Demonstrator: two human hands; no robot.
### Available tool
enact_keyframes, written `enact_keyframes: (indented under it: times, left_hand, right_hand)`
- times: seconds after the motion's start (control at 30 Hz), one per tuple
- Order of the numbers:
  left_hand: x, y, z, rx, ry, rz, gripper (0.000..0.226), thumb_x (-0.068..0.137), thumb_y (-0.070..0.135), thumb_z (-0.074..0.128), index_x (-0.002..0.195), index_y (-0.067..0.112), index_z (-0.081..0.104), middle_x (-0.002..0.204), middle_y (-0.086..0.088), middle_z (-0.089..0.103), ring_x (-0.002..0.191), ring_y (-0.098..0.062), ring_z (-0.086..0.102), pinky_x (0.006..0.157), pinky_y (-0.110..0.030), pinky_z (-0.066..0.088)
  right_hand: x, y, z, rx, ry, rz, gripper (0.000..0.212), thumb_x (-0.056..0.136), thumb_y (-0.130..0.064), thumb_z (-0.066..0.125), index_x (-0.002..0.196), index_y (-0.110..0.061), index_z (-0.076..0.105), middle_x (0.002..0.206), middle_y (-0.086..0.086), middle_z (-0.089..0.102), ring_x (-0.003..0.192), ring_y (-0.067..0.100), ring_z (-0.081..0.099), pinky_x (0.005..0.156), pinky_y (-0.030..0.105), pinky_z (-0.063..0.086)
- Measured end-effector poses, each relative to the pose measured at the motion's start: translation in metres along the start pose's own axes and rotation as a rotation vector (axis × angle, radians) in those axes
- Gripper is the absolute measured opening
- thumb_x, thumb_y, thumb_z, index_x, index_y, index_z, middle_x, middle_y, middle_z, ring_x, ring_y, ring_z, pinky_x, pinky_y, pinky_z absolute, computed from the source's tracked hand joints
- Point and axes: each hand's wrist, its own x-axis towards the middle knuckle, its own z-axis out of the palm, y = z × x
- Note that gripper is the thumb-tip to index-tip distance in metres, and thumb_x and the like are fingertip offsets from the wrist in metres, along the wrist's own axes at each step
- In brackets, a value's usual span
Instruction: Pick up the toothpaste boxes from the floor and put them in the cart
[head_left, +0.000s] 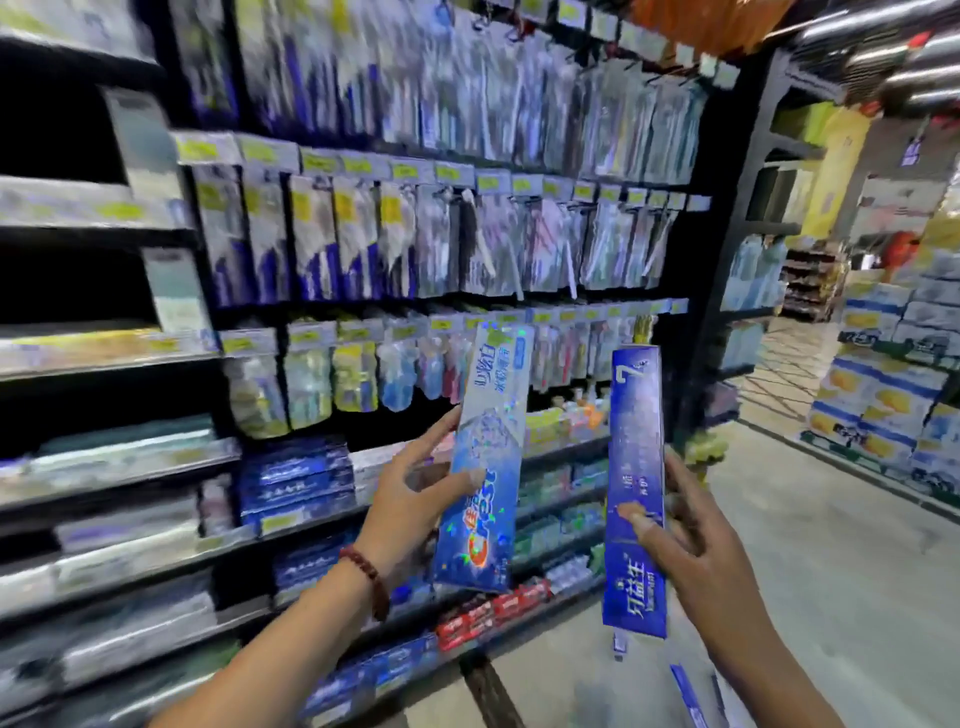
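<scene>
Both toothpaste boxes are already up off the floor and held at chest height in front of the shelving, one in each hand. The left hand (415, 499) grasps the pale blue Crest box (485, 457) near its middle, thumb across the printed front and fingers behind; the right hand (691, 545) pinches the dark blue box (635, 493) the same way, thumb on its face at mid-length. Each box stands nearly upright, long axis running from about 6 to 12 o'clock: the Crest box leans slightly, top end toward 1 o'clock, while the dark blue box is almost plumb, its top toward 12. They sit side by side, apart and not touching. No cart shows in the head view, so I judge the step in hand to be carrying the pair over to it. To do that well, hold each grip at mid-length so neither box pivots, keep the boxes apart so they don't knock, turn toward the cart before lowering, and lay them down lengthwise rather than dropping them on end. Another blue box-like thing (691, 696) lies on the floor at about 5 o'clock, too blurred to name. The product shelf (332, 514) runs along the left.
</scene>
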Motion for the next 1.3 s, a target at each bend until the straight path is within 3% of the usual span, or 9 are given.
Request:
enact_keyframes:
  times: [0.07,0.2,0.33,0.43,0.57,0.7,0.87,1.0,1.3]
  left_hand:
    - [-0.015,0.013,-0.023,-0.004,0.08,0.021,0.063,0.066,0.008,0.076,0.12,0.035,0.059,0.097,-0.008,0.074,0.083,-0.021,0.07,0.07,-0.034,0.056]
    - [-0.052,0.043,-0.072,0.058,0.296,0.067,0.056,0.079,-0.007,0.063,0.119,0.031,0.057,0.086,-0.001,0.075,0.073,-0.015,0.071,0.061,-0.027,0.056]
    - [-0.1,0.074,-0.118,0.133,0.453,0.1,0.059,0.076,-0.007,0.067,0.121,0.029,0.057,0.09,-0.006,0.074,0.076,-0.017,0.071,0.061,-0.027,0.056]
    - [-0.14,0.11,-0.155,0.196,0.565,0.156,0.062,0.072,-0.006,0.071,0.119,0.031,0.059,0.087,-0.005,0.075,0.073,-0.017,0.071,0.06,-0.028,0.057]
    - [-0.188,0.158,-0.201,0.238,0.688,0.227,0.07,0.059,-0.001,0.075,0.119,0.032,0.059,0.083,-0.007,0.075,0.068,-0.017,0.07,0.057,-0.028,0.056]
    - [-0.234,0.196,-0.244,0.269,0.79,0.298,0.073,0.061,0.007,0.073,0.128,0.028,0.055,0.084,-0.008,0.074,0.068,-0.018,0.07,0.058,-0.03,0.057]
    - [-0.292,0.228,-0.299,0.32,0.872,0.335,0.075,0.061,0.004,0.077,0.128,0.03,0.054,0.089,-0.006,0.075,0.073,-0.018,0.071,0.057,-0.029,0.056]
    - [-0.334,0.251,-0.347,0.283,0.928,0.345,0.074,0.053,0.023,0.079,0.122,0.036,0.057,0.094,-0.01,0.074,0.073,-0.023,0.071,0.057,-0.031,0.056]
    - [-0.39,0.269,-0.44,0.349,0.983,0.284,0.061,0.08,-0.003,0.064,0.128,0.032,0.051,0.093,-0.006,0.075,0.076,-0.025,0.072,0.06,-0.038,0.059]
  right_hand:
    - [0.008,-0.001,0.024,0.06,-0.09,-0.004,0.062,0.087,-0.006,0.065,0.139,-0.03,0.043,0.112,0.017,0.065,0.078,0.011,0.067,0.06,0.015,0.052]
    - [0.017,-0.008,0.082,0.148,-0.298,-0.042,0.088,0.062,-0.042,0.072,0.143,-0.028,0.04,0.12,0.003,0.065,0.093,0.005,0.067,0.065,0.016,0.054]
    - [0.01,-0.014,0.142,0.23,-0.423,-0.051,0.068,0.08,-0.018,0.072,0.14,-0.029,0.042,0.121,0.003,0.064,0.092,-0.001,0.066,0.076,0.017,0.055]
    - [0.0,-0.026,0.194,0.287,-0.553,-0.06,0.073,0.076,-0.02,0.072,0.142,-0.026,0.041,0.121,0.004,0.064,0.096,0.003,0.066,0.076,0.016,0.054]
    - [-0.019,-0.045,0.261,0.354,-0.669,-0.085,0.081,0.069,-0.035,0.079,0.141,-0.029,0.042,0.127,0.004,0.062,0.112,0.015,0.061,0.092,0.032,0.05]
    - [-0.049,-0.074,0.325,0.389,-0.766,-0.119,0.066,0.08,-0.015,0.072,0.138,-0.032,0.044,0.112,-0.002,0.07,0.096,0.007,0.067,0.078,0.024,0.056]
    - [-0.098,-0.117,0.396,0.423,-0.907,-0.127,0.077,0.066,-0.037,0.075,0.137,-0.038,0.044,0.109,-0.004,0.069,0.083,0.007,0.07,0.056,0.017,0.052]
    - [-0.129,-0.133,0.459,0.44,-0.947,-0.126,0.076,0.065,-0.04,0.071,0.136,-0.04,0.045,0.111,-0.003,0.068,0.089,0.012,0.07,0.059,0.02,0.054]
    - [-0.183,-0.146,0.569,0.479,-0.98,-0.107,0.075,0.064,-0.043,0.073,0.133,-0.043,0.046,0.114,0.003,0.066,0.089,0.016,0.07,0.061,0.023,0.056]
